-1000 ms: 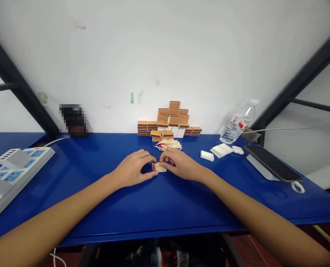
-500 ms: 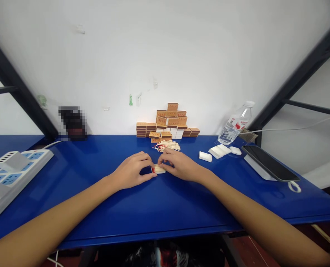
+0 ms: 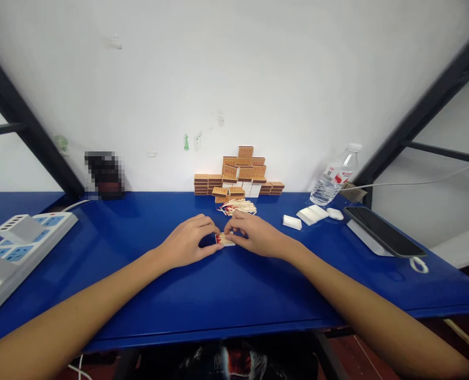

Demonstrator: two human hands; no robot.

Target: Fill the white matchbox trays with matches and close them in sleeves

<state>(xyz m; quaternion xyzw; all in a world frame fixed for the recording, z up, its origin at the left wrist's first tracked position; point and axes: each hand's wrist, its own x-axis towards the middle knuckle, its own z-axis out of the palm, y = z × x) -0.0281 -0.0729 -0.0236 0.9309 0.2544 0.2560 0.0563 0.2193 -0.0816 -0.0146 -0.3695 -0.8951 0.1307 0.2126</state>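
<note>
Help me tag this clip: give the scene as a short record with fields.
Left hand: pinches the left end of a tray of matches
Right hand: fingers on the tray's right end
Surface: blue table
Behind the hands: loose matches, then stacked matchboxes against the wall
Right side: white trays, water bottle, phone
Left side: power strip

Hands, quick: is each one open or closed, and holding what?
Left hand: closed, pinching the left end of the tray of matches.
Right hand: closed, pinching the right end of it.
</note>
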